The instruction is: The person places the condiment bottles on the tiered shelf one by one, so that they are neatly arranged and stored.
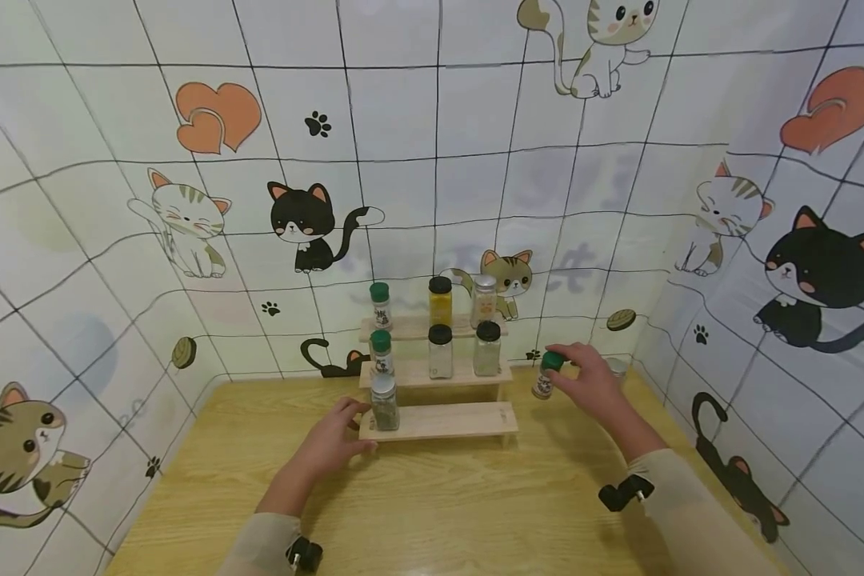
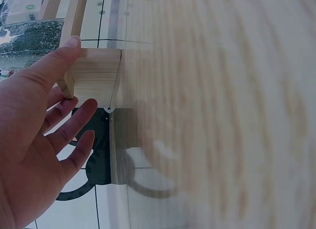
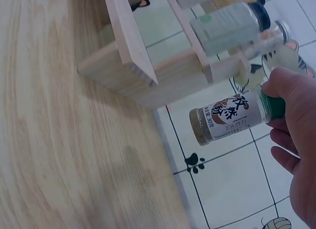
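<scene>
My right hand [image 1: 586, 380] pinches a small spice jar [image 3: 229, 115] by its green cap, to the right of a three-step wooden spice rack [image 1: 450, 420]. In the right wrist view the jar hangs above the table, with a white label and brown powder inside. At the rack's left end my left hand [image 2: 47, 115] grips the bottom step, thumb on the board and a fingertip beneath it, other fingers spread. A clear-lidded jar of dried herbs [image 1: 385, 406] stands on that step, close to the left hand.
Two more green-capped jars [image 1: 380, 304] stand at the left of the upper steps. Black-capped jars [image 1: 441, 352] and a clear-lidded jar [image 1: 484, 300] share those steps. Another pale-lidded jar [image 1: 617, 367] is partly hidden behind the right hand. Cat-print cloth walls [image 1: 403, 184] surround the wooden table [image 1: 475, 512].
</scene>
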A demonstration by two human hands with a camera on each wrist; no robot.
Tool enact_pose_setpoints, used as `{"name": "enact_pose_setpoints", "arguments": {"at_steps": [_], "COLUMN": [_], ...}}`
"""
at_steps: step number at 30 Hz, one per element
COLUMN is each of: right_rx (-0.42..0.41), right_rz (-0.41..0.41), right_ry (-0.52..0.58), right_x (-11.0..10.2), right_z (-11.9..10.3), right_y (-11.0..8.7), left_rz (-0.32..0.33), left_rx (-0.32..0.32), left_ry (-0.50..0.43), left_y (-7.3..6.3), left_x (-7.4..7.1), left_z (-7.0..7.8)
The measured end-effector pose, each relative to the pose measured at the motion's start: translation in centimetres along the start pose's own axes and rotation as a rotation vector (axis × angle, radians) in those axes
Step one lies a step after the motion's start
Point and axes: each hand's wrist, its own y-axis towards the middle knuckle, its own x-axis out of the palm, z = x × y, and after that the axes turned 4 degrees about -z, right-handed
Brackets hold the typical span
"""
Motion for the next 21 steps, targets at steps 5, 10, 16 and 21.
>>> {"name": "enact_pose_setpoints", "arguments": {"at_steps": [5, 10, 16, 21], "right_rx": [-0.012, -0.081, -0.141, -0.181], "right_rz": [0.018, 0.049, 0.047, 0.030], "right_ry": [-0.002, 0.013, 0.057, 0.085], "right_x": [0.6, 1.6, 3.2, 4.7], "right_z": [-1.9, -3.5, -5.6, -7.1], "right_y": [-0.5, -0.9, -1.0, -0.6], "left_rz": [0.004, 0.000, -0.001, -0.002], "left_rx": [-0.002, -0.002, 0.007, 0.005], "left_ry": [-0.006, -0.010, -0.006, 0.004], "left_y": [0.1, 0.0, -0.1, 0.0], "left_x": [-0.1, -0.1, -0.1, 0.0], "left_z": [-0.1, -0.1, -0.2, -0.4]}}
